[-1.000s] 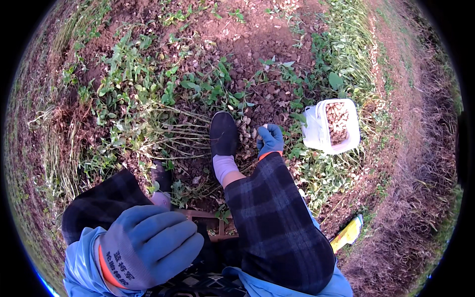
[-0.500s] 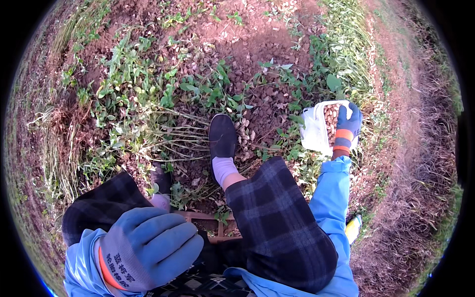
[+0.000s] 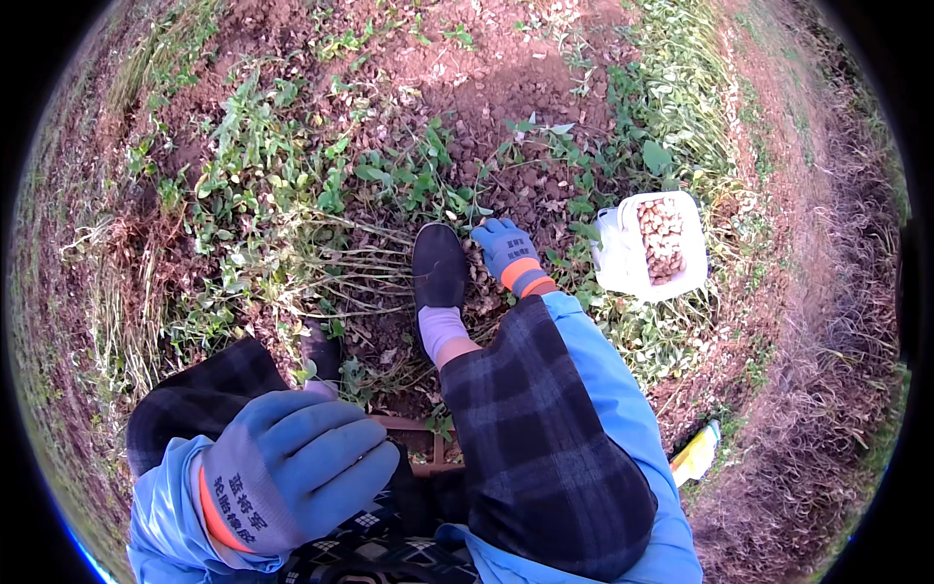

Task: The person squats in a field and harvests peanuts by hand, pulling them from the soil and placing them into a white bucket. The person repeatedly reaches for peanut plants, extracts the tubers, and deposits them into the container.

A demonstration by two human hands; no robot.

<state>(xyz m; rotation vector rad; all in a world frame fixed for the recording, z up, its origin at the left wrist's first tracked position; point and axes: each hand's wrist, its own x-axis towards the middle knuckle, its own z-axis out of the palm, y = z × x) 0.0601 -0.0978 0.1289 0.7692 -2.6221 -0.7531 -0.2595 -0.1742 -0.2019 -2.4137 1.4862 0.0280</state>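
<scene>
My right hand (image 3: 503, 250), in a blue and grey glove with an orange-striped cuff, reaches to the soil just right of my dark shoe (image 3: 439, 265). Its fingers are slightly apart and point at the ground, where their tips and anything beneath them are partly hidden. My left hand (image 3: 306, 467), in a matching glove, stays above my lap with its back up. Those fingers lie side by side and curl under, so its palm is hidden. To the right of my right hand stands a white plastic tub (image 3: 689, 277), part filled with peanuts (image 3: 663, 238) in their shells.
Pulled plant stalks (image 3: 360, 268) lie across the ground left of the shoe. Leafy green plants (image 3: 258, 156) grow around the reddish soil. A yellow and white packet (image 3: 696, 456) lies at the lower right, and a brown frame (image 3: 433, 443) shows between my legs.
My right hand has left the peanut tub and moved left, down to the ground beside my shoe. The tub now shows uncovered. My left hand has barely moved.
</scene>
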